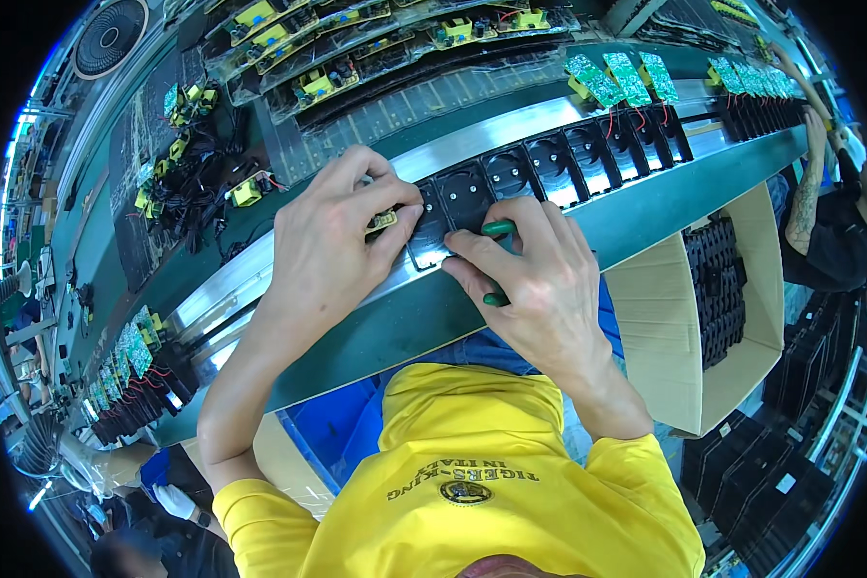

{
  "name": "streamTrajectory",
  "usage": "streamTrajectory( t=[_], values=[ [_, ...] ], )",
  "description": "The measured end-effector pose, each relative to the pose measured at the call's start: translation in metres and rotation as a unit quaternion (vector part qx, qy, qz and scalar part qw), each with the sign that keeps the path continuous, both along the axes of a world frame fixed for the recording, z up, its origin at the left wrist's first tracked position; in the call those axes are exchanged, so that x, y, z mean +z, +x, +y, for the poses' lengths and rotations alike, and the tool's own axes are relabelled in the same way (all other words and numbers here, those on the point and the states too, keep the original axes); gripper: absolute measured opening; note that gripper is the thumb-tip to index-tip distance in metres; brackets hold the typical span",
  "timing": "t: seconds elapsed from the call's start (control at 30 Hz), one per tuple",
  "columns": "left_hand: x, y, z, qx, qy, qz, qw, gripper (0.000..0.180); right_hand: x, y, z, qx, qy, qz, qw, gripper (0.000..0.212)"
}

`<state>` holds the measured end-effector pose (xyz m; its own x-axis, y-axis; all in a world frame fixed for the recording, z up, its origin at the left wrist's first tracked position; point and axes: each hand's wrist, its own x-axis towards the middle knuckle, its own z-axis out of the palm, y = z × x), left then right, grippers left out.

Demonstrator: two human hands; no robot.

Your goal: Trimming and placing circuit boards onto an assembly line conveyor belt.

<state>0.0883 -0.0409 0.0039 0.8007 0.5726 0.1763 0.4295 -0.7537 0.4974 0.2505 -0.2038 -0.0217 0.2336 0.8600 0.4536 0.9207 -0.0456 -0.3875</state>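
A row of black plastic casings (509,171) lies along the metal rail. At its near-left end my left hand (332,231) is closed, thumb and fingers around a small yellowish circuit board (381,223) at the edge of a casing. My right hand (539,279) is closed on green-handled pliers (498,228). The two handles show between its fingers, while the tool's head is hidden. The thumb and index fingertip of this hand are close together at the near rim of the casing (428,241) between my hands.
Green circuit boards (628,82) with red wires stand on casings farther right. More boards (130,352) are at the lower left. Cables and yellow parts (193,173) pile behind my left hand. A cardboard box (655,337) of black casings stands at right, near another person (833,222).
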Motion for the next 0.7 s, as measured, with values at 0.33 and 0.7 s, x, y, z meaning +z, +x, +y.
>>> streamTrajectory(
  t=[0.33,0.7],
  values=[
    [-0.001,0.008,0.001,-0.030,0.089,0.009,0.996,0.005,0.000,0.001,0.000,0.005,0.000,0.009,1.000,0.023],
    [0.000,0.008,-0.005,-0.026,0.149,0.021,0.988,0.003,0.047,0.007,0.027,0.141,0.089,0.414,0.895,0.032]
  ],
)
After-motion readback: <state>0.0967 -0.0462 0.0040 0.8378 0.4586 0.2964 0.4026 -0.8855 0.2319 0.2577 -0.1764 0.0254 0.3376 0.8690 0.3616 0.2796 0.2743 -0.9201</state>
